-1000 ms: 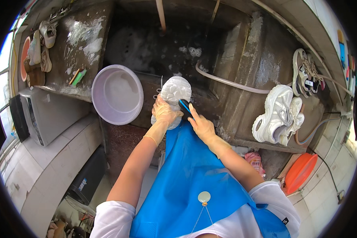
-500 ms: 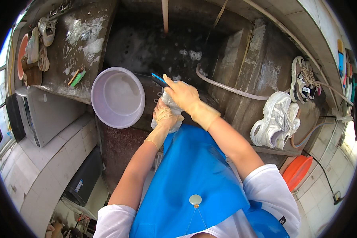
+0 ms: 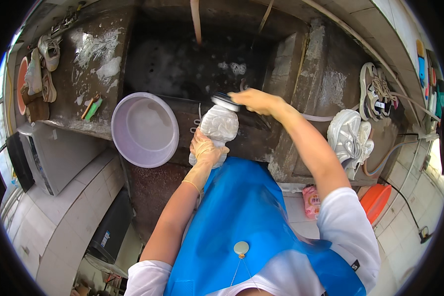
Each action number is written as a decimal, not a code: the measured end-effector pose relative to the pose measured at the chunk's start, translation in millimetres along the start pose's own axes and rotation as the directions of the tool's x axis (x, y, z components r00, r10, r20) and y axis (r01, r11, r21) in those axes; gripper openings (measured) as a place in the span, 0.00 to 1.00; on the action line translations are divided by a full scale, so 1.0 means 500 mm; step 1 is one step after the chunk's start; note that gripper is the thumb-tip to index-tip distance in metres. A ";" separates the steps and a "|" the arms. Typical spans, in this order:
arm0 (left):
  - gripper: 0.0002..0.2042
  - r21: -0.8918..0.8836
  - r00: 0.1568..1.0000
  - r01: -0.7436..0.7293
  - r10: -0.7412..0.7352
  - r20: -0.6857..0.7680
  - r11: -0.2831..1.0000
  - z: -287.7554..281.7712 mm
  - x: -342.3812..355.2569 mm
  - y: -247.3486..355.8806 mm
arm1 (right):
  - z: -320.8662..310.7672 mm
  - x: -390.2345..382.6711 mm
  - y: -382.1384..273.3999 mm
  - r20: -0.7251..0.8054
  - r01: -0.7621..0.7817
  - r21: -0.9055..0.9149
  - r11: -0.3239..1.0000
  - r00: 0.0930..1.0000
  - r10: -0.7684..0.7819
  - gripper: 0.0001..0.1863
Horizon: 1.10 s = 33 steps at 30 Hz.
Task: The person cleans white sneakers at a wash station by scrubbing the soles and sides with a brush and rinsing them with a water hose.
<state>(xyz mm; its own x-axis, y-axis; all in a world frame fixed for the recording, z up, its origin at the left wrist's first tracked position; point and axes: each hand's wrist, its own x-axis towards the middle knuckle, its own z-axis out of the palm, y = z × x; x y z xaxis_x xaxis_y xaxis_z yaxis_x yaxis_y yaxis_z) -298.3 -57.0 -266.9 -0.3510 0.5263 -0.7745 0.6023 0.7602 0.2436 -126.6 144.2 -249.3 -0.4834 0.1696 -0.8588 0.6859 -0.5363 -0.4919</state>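
My left hand (image 3: 206, 149), in a thin yellowish glove, is closed round a white shoe (image 3: 220, 123) in front of my apron. The shoe's sole faces up, with a loose white lace hanging at its left. In my right hand (image 3: 259, 102), gloved as well, is a scrub brush (image 3: 225, 101) with a dark back and pale bristles. The brush lies at the far end of the shoe, bristles towards it; whether they touch I cannot tell. A lilac basin (image 3: 145, 129) with cloudy water stands to the left of the shoe.
A dark stone sink (image 3: 172, 64) holds water and foam beyond my hands. White sneakers (image 3: 348, 138) and darker sneakers (image 3: 372, 93) stand on the right ledge. On the left ledge lie a green brush (image 3: 92, 107) and several shoes (image 3: 48, 52). A pink packet (image 3: 311, 201) is low right.
My right hand has moved from above the shoe out to the right, and the brush has turned so its bristles show. The left hand keeps its hold. The view has shifted slightly.
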 end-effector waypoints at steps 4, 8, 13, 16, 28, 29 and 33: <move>0.55 0.009 0.999 0.012 -0.011 -0.042 1.000 -0.028 -0.018 0.040 | -0.005 -0.007 -0.007 0.018 -0.013 -0.011 1.000 1.000 0.013 0.24; 0.55 0.018 0.996 -0.016 0.018 -0.084 1.000 -0.026 -0.018 0.049 | 0.047 0.086 -0.034 0.063 0.244 -0.031 0.969 0.968 -0.241 0.22; 0.52 0.007 0.993 -0.010 0.011 -0.115 1.000 -0.023 -0.028 0.046 | 0.065 -0.099 0.135 -0.076 -0.215 0.232 0.948 0.968 0.239 0.21; 0.51 -0.006 0.991 -0.005 0.004 -0.134 1.000 -0.022 -0.032 0.055 | 0.147 -0.091 0.146 -0.291 0.006 0.294 0.956 0.953 0.083 0.29; 0.55 0.041 0.994 -0.013 0.017 -0.105 0.999 -0.021 -0.029 0.044 | 0.251 -0.107 0.208 -0.658 0.498 -0.101 0.861 0.616 -0.433 0.28; 0.55 0.039 0.995 -0.010 0.014 -0.102 0.999 -0.021 -0.030 0.046 | 0.248 -0.111 0.192 -0.666 0.501 -0.124 0.856 0.598 -0.446 0.27; 0.57 0.055 0.996 0.014 -0.009 -0.089 0.998 -0.013 -0.028 0.048 | 0.162 -0.011 0.016 -0.499 0.314 -0.245 0.917 0.771 -0.397 0.27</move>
<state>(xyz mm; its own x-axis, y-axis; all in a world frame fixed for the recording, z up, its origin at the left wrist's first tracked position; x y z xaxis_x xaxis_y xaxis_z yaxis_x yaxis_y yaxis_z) -283.7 -43.6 -246.5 -0.4188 0.5513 -0.7216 0.6361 0.7452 0.2002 -162.3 72.1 -237.1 -0.3735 0.7558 -0.5378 0.6110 -0.2358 -0.7557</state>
